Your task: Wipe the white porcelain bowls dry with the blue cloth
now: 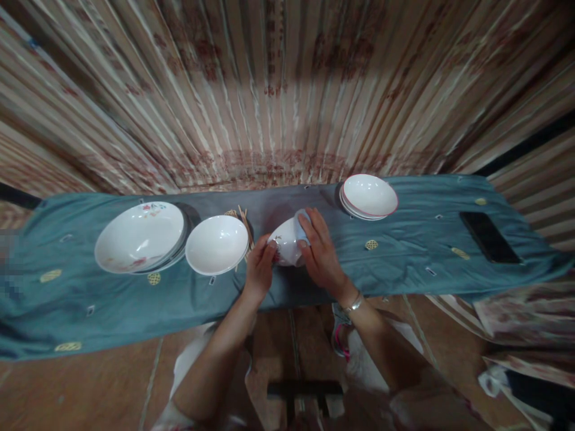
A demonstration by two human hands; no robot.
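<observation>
In the middle of the table, my left hand [260, 266] grips the edge of a white bowl [283, 242] with a small flower pattern on its outside. The bowl is tilted on its side. My right hand [321, 251] presses a pale blue cloth [302, 224] against the bowl's other side, fingers curled round it. Just left of my left hand stands a white bowl [217, 244], with several wooden chopsticks [245, 221] lying beside it, partly hidden.
A stack of large floral plates [139, 236] stands at the left. Several red-rimmed bowls [371, 196] are stacked at the back right. A black phone [489, 237] lies at the far right on the green tablecloth [404, 257]. A pleated curtain [278, 90] hangs behind.
</observation>
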